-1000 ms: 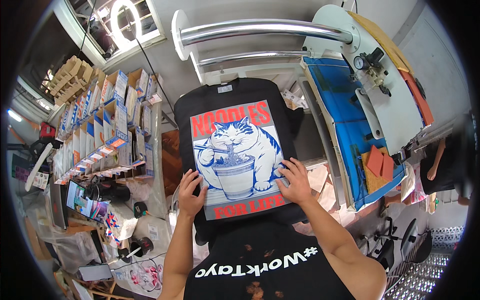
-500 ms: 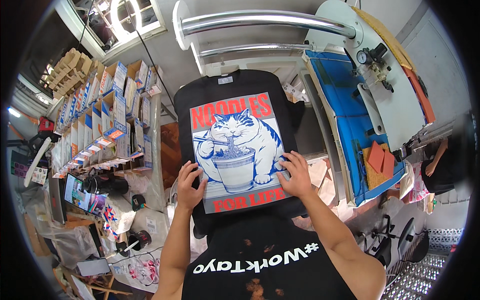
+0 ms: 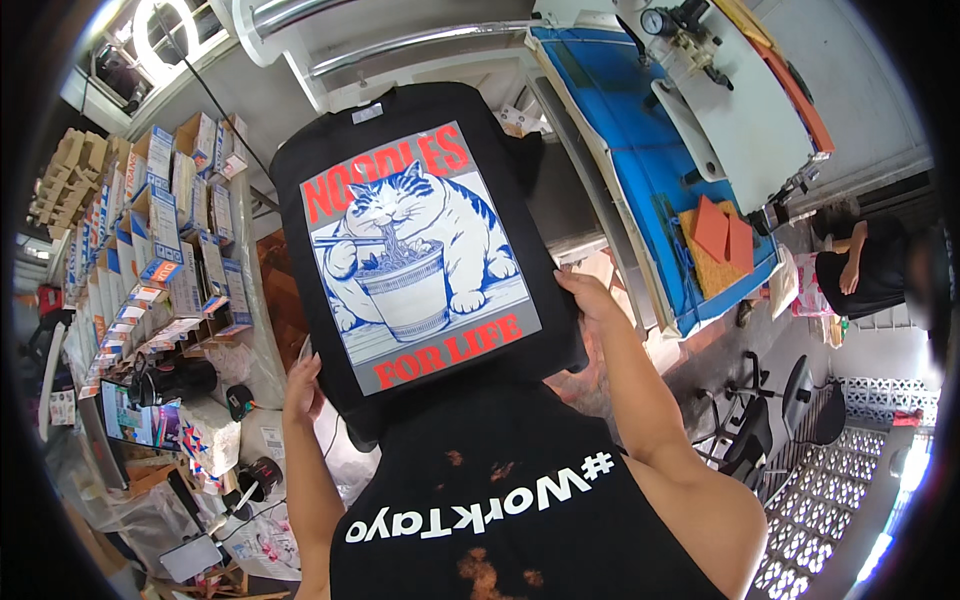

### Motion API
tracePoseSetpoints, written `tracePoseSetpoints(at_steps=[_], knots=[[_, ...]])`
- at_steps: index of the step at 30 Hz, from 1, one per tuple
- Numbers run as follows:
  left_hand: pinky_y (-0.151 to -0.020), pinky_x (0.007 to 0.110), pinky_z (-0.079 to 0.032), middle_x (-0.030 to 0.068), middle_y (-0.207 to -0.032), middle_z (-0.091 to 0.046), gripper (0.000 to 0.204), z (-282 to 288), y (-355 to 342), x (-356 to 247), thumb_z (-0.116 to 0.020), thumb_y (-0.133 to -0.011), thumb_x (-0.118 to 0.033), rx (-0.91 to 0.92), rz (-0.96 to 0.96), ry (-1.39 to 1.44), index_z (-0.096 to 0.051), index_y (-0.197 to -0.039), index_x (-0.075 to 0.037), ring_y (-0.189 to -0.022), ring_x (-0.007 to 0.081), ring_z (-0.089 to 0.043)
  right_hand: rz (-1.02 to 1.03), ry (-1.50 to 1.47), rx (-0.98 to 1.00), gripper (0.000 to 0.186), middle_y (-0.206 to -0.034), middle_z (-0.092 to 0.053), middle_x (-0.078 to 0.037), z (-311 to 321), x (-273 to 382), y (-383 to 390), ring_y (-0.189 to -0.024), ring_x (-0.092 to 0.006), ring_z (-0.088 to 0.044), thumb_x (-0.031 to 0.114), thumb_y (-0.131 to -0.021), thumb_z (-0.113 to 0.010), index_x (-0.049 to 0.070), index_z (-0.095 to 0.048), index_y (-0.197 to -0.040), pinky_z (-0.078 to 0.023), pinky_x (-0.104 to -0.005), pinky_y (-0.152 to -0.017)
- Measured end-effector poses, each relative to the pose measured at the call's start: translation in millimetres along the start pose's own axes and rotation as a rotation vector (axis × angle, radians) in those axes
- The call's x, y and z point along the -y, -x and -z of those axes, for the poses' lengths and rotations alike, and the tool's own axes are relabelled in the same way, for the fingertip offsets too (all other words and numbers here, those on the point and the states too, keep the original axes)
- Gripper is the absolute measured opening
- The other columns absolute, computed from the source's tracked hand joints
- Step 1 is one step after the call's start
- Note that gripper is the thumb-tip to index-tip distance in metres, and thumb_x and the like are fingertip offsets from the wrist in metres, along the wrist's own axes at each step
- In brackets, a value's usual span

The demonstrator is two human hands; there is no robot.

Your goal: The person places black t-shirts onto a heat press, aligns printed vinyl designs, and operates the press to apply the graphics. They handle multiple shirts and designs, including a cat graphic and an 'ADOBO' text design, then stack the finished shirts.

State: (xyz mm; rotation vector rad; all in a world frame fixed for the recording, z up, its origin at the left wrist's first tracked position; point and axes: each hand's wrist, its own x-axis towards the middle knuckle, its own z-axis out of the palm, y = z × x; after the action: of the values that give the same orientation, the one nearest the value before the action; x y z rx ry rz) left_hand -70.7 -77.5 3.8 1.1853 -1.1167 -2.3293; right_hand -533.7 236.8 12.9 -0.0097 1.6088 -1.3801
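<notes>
Operator: Containers first. What is on record?

Inspector: To your left stand rows of white, blue and orange cardboard boxes [image 3: 165, 222], their tops uncovered. Pale, flat items [image 3: 184, 184] are packed upright in them; their exact kind is too small to tell.

Operator: And the garment?

Inspector: The black cloth T-shirt [image 3: 415, 250] lies spread out directly ahead of you, collar away, short of the white machine's polished metal bar [image 3: 420, 49]. Its grey, blue and red cat print [image 3: 425, 275] faces up.

Operator: The hands?

Inspector: Your left hand [image 3: 303, 388] is at the shirt's lower left edge, fingers partly bent. Your right hand [image 3: 592, 297] is at the right edge, fingers together. Whether either grasps cloth cannot be told; the undersides are hidden.

Operator: Any change?

Inspector: Half a second ago, both hands lay spread over the shirt front beside the print. Now they are out at its side edges.
</notes>
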Motion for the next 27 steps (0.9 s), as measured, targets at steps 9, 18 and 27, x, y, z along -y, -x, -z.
tracePoseSetpoints(at_steps=[9,18,27], knots=[[-0.060,0.022,-0.049,-0.0053,-0.082,-0.062,0.023,65.3,47.2,2.8,-0.077,-0.094,-0.017,-0.178,-0.135,-0.015,-0.067,-0.112,-0.007,-0.069,0.0044,-0.059,0.194,-0.074,-0.125,0.019,-0.105,-0.070,-0.002,21.0,15.4,37.1,-0.095,-0.0102,-0.064,0.014,-0.098,-0.069,0.003,-0.071,-0.114,-0.049,-0.0250,-0.087],[-0.065,0.023,-0.051,0.0008,-0.086,-0.069,0.024,38.7,58.6,-15.4,-0.077,-0.093,-0.015,-0.235,-0.155,-0.079,-0.071,-0.111,0.000,-0.071,0.0094,-0.064,0.265,-0.048,-0.041,0.020,-0.099,-0.072,-0.003,34.4,0.9,36.3,-0.085,-0.0118,-0.069,0.019,-0.104,-0.061,0.001,-0.067,-0.112,-0.056,-0.0256,-0.075],[-0.066,0.023,-0.050,-0.0008,-0.084,-0.068,0.022,44.7,60.3,-5.8,-0.074,-0.095,-0.015,-0.204,-0.195,-0.050,-0.070,-0.112,-0.002,-0.070,0.0085,-0.062,0.290,-0.044,-0.054,0.025,-0.098,-0.073,-0.006,34.5,0.0,28.7,-0.085,-0.0131,-0.069,0.020,-0.103,-0.064,-0.002,-0.069,-0.112,-0.055,-0.0273,-0.076]])
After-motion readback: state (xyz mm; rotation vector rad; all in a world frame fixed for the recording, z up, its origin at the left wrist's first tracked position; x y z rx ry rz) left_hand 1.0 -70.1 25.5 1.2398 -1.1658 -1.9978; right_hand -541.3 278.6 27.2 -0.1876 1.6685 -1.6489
